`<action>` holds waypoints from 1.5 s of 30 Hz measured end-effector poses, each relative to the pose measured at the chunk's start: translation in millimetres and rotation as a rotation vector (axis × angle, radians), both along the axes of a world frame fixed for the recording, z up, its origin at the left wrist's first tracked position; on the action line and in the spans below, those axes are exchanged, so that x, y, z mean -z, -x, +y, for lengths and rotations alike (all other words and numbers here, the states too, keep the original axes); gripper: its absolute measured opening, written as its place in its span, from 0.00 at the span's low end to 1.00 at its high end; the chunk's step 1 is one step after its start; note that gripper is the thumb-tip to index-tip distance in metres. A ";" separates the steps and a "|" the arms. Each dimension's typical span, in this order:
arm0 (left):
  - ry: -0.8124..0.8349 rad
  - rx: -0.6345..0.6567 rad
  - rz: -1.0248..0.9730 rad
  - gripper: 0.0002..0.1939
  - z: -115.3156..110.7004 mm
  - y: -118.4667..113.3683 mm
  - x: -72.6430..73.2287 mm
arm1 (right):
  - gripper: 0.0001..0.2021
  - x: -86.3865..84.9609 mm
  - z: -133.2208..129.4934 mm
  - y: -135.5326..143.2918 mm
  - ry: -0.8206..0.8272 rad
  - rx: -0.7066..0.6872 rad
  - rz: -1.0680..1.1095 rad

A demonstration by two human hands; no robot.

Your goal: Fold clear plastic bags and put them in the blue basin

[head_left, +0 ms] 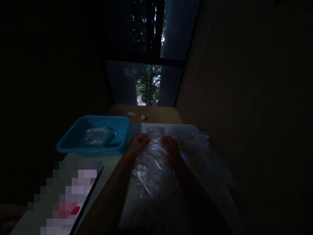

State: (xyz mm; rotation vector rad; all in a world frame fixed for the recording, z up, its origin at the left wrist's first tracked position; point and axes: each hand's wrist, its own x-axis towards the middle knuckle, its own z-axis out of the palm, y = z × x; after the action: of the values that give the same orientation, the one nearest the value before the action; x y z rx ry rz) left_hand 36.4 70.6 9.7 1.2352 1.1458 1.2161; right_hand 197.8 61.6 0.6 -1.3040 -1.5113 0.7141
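Note:
A crinkled clear plastic bag (154, 163) lies over the white table in front of me, its narrow far end pointing toward the window. My left hand (141, 141) pinches the left edge of the bag near that end. On the opposite edge, my right hand (170, 143) is closed on the same plastic. More loose clear plastic (202, 153) is heaped to the right of my right hand. The picture is dark, so the fingertips are hard to make out.
At the left stands a blue tub (119, 147) with a clear plastic packet (97, 135) inside. A partly blurred device with a lit screen (78, 195) lies nearer. On the window ledge (166, 115) are a small roll (145, 117) and a crumpled white scrap (131, 113).

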 end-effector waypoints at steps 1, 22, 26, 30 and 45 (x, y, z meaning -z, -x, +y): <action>0.003 0.008 0.010 0.15 -0.3 -0.1 -0.2 | 0.12 -0.1 0.2 -0.1 -0.002 0.006 -0.005; -0.012 0.045 0.046 0.15 1.1 0.8 0.6 | 0.11 -4.2 -1.1 0.4 -0.005 0.013 0.023; 0.005 0.041 0.035 0.16 1.3 0.6 0.6 | 0.10 -5.9 -1.6 0.8 0.000 0.023 0.039; -0.018 0.053 0.072 0.15 1.7 1.1 0.4 | 0.09 -3.4 -0.8 0.8 -0.008 0.026 0.068; -0.009 0.054 0.076 0.16 2.6 2.3 3.3 | 0.13 -3.6 -2.6 1.2 -0.011 -0.032 -0.080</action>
State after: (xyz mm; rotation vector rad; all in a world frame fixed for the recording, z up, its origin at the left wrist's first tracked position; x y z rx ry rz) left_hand 34.1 73.1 6.4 1.3205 1.1558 1.1437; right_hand 196.6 58.9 4.2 -1.3166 -1.6010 0.6800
